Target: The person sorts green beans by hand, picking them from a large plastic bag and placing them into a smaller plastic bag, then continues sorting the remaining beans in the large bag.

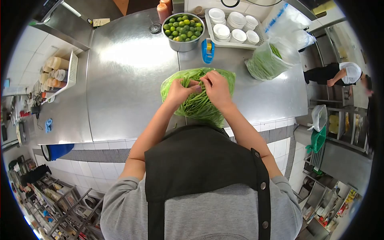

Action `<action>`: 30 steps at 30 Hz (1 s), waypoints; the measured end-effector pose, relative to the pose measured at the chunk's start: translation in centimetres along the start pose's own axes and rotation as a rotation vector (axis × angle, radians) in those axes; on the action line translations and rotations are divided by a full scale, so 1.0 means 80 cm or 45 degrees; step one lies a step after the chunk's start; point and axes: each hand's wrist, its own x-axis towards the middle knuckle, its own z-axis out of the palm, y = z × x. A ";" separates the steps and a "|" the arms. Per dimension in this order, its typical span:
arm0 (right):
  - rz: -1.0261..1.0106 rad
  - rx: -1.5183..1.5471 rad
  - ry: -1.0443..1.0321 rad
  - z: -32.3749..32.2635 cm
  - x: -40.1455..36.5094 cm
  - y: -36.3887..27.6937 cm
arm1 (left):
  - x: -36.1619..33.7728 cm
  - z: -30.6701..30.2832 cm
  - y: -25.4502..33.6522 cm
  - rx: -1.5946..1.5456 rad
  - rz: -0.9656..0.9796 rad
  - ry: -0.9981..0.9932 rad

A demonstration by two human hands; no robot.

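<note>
Long green beans (pixel 196 105) lie in an open clear green plastic bag (pixel 229 78) on the steel counter, close to its front edge. Over the left part of the beans is my left hand (pixel 178 93), its fingers closed around some green beans. My right hand (pixel 217 89) is beside it, thumb and fingertips pinched together above the pile. A small purplish-brown piece shows at the fingertips of my left hand. What the right fingertips pinch is too small to make out.
Behind the bag stand a metal pot of limes (pixel 183 46), a blue tape dispenser (pixel 207 51) and a white basket of small white bowls (pixel 256 45). Another bag of beans (pixel 267 62) is at the right. A co-worker (pixel 340 74) stands farther right.
</note>
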 end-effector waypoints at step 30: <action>0.590 0.745 -0.497 -0.040 0.011 0.033 | -0.005 -0.010 0.013 -1.063 -0.225 0.186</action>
